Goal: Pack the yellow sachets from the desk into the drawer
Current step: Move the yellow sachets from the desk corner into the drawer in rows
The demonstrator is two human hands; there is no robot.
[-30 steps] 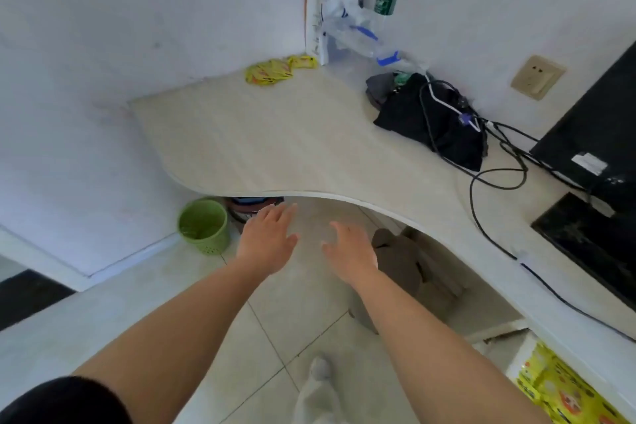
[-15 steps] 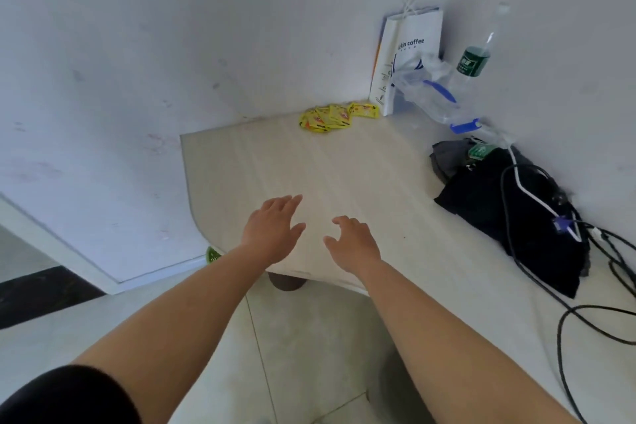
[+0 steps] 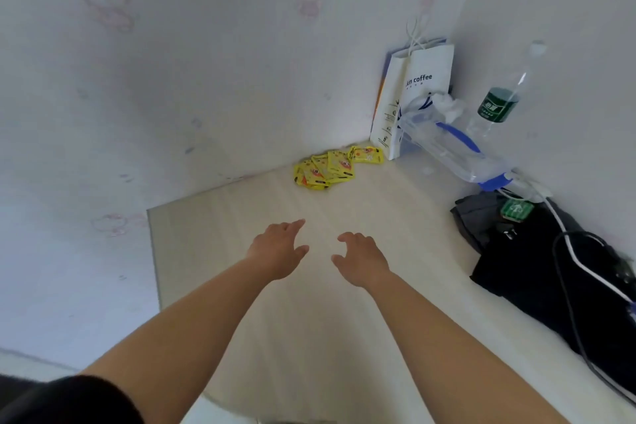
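Observation:
A small heap of yellow sachets lies on the pale wooden desk at its far edge, against the wall. My left hand and my right hand hover side by side over the middle of the desk, both short of the heap. Fingers of both hands are relaxed and spread, and neither holds anything. The drawer is out of view.
A white paper bag stands in the corner right of the sachets. Beside it lie a clear plastic container and a water bottle. Black cloth with cables covers the desk's right side. The wall runs along the left.
Both arms have reached forward from over the floor to over the desk. The view has swung up and left, bringing the sachets closer to my hands.

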